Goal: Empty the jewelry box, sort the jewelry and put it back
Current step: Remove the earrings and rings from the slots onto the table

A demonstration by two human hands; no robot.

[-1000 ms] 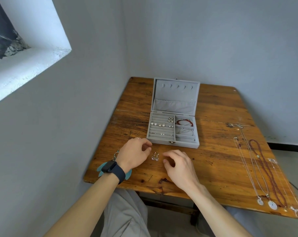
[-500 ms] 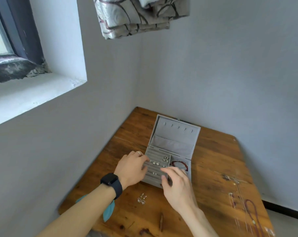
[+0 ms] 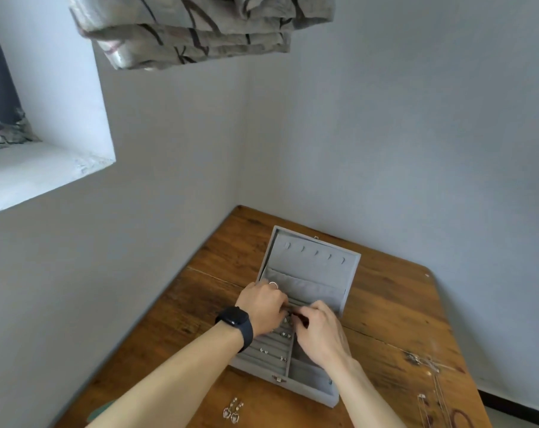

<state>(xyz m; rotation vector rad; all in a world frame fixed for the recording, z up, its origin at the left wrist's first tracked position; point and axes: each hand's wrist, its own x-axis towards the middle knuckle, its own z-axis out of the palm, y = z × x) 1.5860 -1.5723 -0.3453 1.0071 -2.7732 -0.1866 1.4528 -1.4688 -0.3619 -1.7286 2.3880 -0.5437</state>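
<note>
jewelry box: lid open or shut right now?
Open. The lid stands tilted back behind the tray, with its lining hooks and pocket showing. Small earrings sit exposed in the slotted rows below.

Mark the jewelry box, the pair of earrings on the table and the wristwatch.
jewelry box [image 3: 311,264]: head view, inside of open lid.
pair of earrings [image 3: 235,417]: head view, one drop.
wristwatch [image 3: 233,317]: head view, dark face.

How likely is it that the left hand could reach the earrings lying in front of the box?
Probably yes: the earrings lie uncovered on the table, and the left hand, now over the jewelry box, need only draw back.
</note>
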